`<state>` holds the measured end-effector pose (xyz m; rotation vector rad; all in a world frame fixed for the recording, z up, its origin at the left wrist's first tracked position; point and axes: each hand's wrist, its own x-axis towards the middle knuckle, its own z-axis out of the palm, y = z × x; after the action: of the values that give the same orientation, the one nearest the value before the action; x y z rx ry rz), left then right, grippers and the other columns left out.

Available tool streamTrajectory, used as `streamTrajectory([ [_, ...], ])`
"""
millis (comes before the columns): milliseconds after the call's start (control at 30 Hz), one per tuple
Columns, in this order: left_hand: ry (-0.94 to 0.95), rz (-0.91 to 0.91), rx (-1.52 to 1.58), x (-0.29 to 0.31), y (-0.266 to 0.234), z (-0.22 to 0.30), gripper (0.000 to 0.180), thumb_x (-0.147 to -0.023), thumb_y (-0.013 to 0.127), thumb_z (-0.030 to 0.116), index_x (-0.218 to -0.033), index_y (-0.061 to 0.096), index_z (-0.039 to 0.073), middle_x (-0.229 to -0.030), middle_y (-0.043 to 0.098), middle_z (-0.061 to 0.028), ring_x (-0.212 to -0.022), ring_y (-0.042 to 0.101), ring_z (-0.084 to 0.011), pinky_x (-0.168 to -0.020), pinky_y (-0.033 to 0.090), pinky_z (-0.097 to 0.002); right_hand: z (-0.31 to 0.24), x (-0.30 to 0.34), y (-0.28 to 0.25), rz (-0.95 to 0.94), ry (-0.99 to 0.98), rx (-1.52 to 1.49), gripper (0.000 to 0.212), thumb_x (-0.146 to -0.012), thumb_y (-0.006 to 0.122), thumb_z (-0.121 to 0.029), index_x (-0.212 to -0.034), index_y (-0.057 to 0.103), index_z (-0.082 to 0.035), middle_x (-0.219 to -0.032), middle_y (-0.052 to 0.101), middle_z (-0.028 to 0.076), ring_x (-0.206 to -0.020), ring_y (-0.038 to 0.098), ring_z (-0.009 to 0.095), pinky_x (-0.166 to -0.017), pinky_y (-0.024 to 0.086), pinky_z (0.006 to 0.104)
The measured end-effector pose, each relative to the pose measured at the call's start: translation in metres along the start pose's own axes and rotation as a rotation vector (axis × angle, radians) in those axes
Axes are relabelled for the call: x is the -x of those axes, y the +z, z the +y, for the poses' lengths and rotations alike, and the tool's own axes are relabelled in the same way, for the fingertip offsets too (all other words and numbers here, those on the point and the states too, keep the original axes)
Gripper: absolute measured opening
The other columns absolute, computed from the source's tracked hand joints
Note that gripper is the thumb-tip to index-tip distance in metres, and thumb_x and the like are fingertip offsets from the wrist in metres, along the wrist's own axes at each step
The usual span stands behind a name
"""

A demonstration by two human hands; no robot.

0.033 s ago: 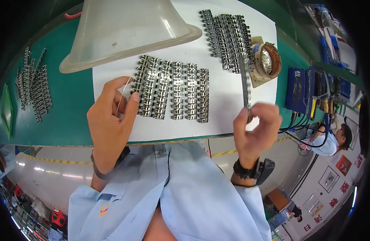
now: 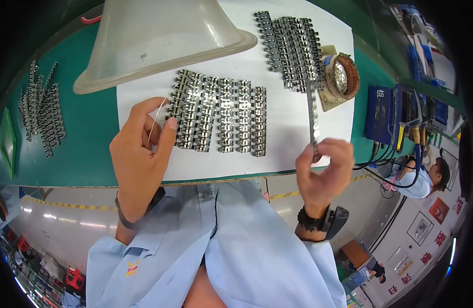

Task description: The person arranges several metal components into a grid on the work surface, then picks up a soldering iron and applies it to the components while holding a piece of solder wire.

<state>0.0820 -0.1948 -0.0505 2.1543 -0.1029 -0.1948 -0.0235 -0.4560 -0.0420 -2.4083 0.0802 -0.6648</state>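
My left hand [image 2: 141, 154] is closed lightly around a thin pale wire [image 2: 155, 120], which loops past its forefinger. Its fingertips reach the left edge of several shiny metal connector strips [image 2: 226, 115] laid side by side on white paper. My right hand [image 2: 326, 172] pinches the near end of a single metal strip [image 2: 313, 115]. That strip's far end points toward a stack of similar strips [image 2: 293, 51], and I cannot tell whether they touch. Motion blurs the right hand somewhat.
A translucent plastic hood [image 2: 159, 41] stands behind the laid-out strips. At the right are a brown round cup with crumpled foil [image 2: 353, 77] and a blue cabled box [image 2: 383, 115]. Another pile of strips [image 2: 51, 113] and a green tray [image 2: 8, 141] lie at the left.
My right hand has come slightly toward me and left, drawing the metal strip with it. The left hand is almost still.
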Motion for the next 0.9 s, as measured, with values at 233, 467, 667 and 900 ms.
streamTrajectory([
  [233,-0.023,-0.006,0.018,-0.001,0.002,0.000,0.026,-0.087,0.069,0.006,-0.112,0.064,0.006,-0.060,0.041,0.0025,-0.053,0.036,-0.0044,-0.048,0.031,-0.0211,0.001,0.010,-0.008,-0.374,-0.095,0.090,0.034,-0.078,0.074,-0.008,-0.108,0.059,-0.001,-0.108,0.059,0.014,-0.092,0.056,0.029,-0.076,0.049,0.0364],
  [467,-0.006,0.005,-0.022,0.001,0.002,0.000,0.025,-0.087,0.069,0.006,-0.112,0.064,0.006,-0.061,0.040,0.0020,-0.053,0.036,-0.0044,-0.049,0.030,-0.0210,0.003,-0.001,-0.002,-0.449,-0.082,0.193,0.050,-0.074,0.075,-0.012,-0.122,0.061,-0.004,-0.114,0.061,0.011,-0.104,0.052,0.032,-0.088,0.045,0.0402],
  [667,-0.011,0.012,-0.035,0.000,0.003,0.001,0.025,-0.088,0.069,0.008,-0.112,0.064,0.006,-0.061,0.041,0.0018,-0.053,0.037,-0.0045,-0.049,0.031,-0.0214,-0.004,-0.018,0.009,-0.376,-0.056,0.171,0.045,-0.077,0.074,-0.011,-0.119,0.062,-0.004,-0.109,0.061,0.012,-0.100,0.053,0.032,-0.085,0.045,0.0396],
  [900,0.008,0.008,-0.026,0.002,0.004,-0.002,0.026,-0.088,0.070,0.009,-0.112,0.063,0.006,-0.061,0.041,0.0018,-0.053,0.038,-0.0046,-0.049,0.031,-0.0212,0.006,-0.090,0.050,-0.126,-0.157,0.340,0.028,-0.078,0.075,-0.013,-0.102,0.063,-0.003,-0.092,0.060,0.011,-0.088,0.056,0.030,-0.076,0.047,0.0406],
])
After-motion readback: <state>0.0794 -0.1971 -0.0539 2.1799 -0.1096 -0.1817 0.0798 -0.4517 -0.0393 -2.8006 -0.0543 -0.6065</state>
